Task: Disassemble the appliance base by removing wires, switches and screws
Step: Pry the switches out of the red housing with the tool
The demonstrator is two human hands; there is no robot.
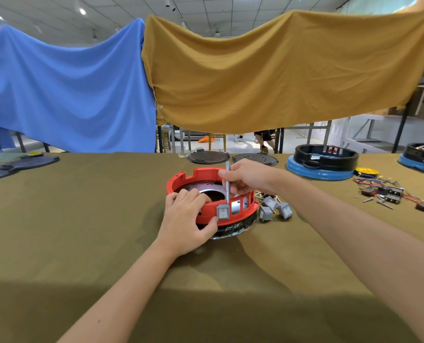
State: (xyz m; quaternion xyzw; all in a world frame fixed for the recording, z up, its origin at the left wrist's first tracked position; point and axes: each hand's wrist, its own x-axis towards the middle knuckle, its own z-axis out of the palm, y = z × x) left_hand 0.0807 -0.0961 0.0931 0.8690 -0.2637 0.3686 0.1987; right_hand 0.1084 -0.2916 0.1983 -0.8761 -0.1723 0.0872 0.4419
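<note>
A red round appliance base [201, 177] sits mid-table on a black, foil-wrapped bottom. A grey rocker switch [223, 213] is set in its near wall. My left hand [188, 219] grips the base's near-left rim, thumb against the switch. My right hand [248, 179] holds a thin grey screwdriver [227, 180] upright, its tip at the top edge of that switch. Three loose grey switches [275, 209] lie just right of the base.
A pile of coloured wires and black switches [389, 191] lies at the right. Two blue-and-black bases [322, 164] [422, 159] stand at back right, two dark round plates [208, 157] behind the red base. Grey pads [20, 164] rest at far left. Blue and mustard cloths hang behind.
</note>
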